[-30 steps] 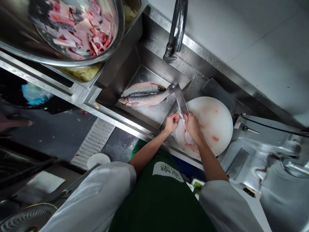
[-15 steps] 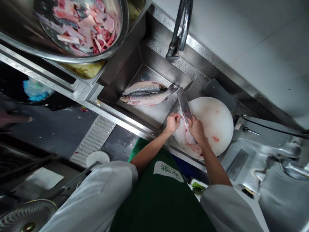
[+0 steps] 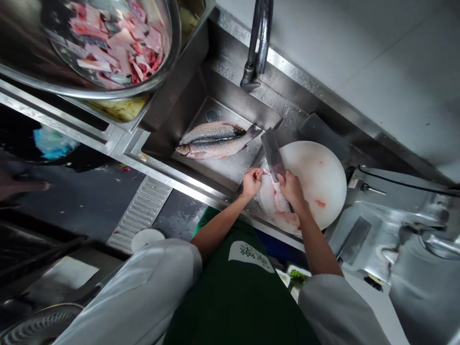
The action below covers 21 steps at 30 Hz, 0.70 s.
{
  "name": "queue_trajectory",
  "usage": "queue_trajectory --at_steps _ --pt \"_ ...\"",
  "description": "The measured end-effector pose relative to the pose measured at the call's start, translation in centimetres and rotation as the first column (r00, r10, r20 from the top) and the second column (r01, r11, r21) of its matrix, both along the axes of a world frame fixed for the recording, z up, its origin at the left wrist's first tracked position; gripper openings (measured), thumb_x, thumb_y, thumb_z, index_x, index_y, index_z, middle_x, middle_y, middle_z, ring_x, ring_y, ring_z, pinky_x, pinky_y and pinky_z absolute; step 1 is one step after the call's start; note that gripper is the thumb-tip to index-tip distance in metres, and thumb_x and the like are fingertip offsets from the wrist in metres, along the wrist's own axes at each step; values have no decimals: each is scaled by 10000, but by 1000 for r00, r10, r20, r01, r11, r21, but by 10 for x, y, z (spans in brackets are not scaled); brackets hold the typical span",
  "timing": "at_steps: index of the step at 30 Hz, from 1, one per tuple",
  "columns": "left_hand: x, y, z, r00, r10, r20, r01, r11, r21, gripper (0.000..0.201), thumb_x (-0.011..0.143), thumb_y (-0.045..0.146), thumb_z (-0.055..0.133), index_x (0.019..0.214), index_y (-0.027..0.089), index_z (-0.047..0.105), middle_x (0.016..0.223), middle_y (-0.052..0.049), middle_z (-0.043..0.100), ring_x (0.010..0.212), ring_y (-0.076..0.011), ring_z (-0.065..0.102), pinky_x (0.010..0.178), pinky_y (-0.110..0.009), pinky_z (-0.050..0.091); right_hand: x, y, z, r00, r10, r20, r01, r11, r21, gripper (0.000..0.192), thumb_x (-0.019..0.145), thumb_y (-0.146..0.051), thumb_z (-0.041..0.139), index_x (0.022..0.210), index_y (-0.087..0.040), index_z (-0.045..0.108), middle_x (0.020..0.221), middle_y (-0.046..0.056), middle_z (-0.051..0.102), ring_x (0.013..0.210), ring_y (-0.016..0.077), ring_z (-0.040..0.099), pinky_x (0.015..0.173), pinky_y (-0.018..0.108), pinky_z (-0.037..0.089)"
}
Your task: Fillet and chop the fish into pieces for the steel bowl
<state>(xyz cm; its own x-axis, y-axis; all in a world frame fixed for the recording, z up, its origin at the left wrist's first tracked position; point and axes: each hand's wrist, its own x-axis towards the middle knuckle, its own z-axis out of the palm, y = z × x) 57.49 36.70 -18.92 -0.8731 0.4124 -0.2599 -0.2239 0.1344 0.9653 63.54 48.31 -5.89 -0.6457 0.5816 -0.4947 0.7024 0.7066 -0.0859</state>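
My right hand (image 3: 292, 189) grips a cleaver (image 3: 273, 154), its broad blade lying across a pale pink fish fillet (image 3: 278, 205) on the round white cutting board (image 3: 316, 177). My left hand (image 3: 251, 181) pinches the fillet's left end at the board's edge. Two whole silvery fish (image 3: 215, 140) lie side by side in the steel sink (image 3: 230, 167) just left of the board.
A large steel bowl (image 3: 21, 52) of cut fish pieces sits at the upper left over a tray. The tap (image 3: 256, 43) rises behind the sink. A steel slicing machine (image 3: 391, 230) stands to the right. A floor drain grate (image 3: 140, 211) lies below the counter.
The cleaver has edged slightly left over the fillet, and my left hand has drawn the fillet's end a little further left. The two whole fish have not moved.
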Motion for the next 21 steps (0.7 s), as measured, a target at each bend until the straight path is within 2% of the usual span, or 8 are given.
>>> queue_trajectory --at_steps 3,6,10,14,17,19,21 --pt "1 -3 -2 1000 -6 8 6 999 36 171 868 196 655 707 195 597 717 12 511 695 -142 485 679 -247 381 20 -4 5 1000 -8 -23 9 1000 30 305 1076 -319 418 1107 -128 654 983 176 758 912 284 701 744 306 446" --pt "3 -7 -1 1000 -13 -2 13 999 53 161 886 239 667 739 193 618 733 9 513 692 -141 484 668 -250 374 27 -14 4 995 -8 -97 16 997 74 370 1094 -333 340 1139 -116 635 925 171 751 864 278 698 705 306 441" --pt "4 -9 1 1000 -12 -25 13 999 30 189 898 266 669 731 196 616 730 7 506 715 -147 486 678 -251 376 42 -30 -2 1000 -23 1 23 999 45 332 1087 -303 361 1144 -103 619 884 162 747 826 265 708 663 297 434" --pt "1 -5 4 1000 -15 11 14 999 48 226 883 284 695 699 194 599 709 15 487 694 -141 473 671 -254 378 101 -44 1 994 -19 107 16 999 33 343 1081 -295 349 1104 -104 632 854 161 741 814 275 728 680 317 471" --pt "-4 -11 5 998 48 47 -51 997 52 261 882 343 708 702 195 591 714 14 502 703 -139 485 682 -252 406 154 -53 8 990 -12 142 12 1000 7 375 1053 -291 356 1201 -70 621 876 188 745 784 297 741 687 359 511" --pt "-9 -29 4 990 125 65 -129 991 46 297 874 410 716 713 196 590 700 17 510 681 -131 484 661 -248 412 179 -55 11 989 -24 148 18 999 38 414 1035 -306 323 1190 -84 637 841 195 734 719 317 738 638 392 517" --pt "-17 -64 0 969 228 96 -231 973 23 348 844 488 738 723 196 593 664 31 506 630 -116 470 612 -238 404 191 -54 13 992 -39 123 33 998 54 438 1024 -377 302 1092 -162 677 717 150 696 617 316 713 578 404 513"
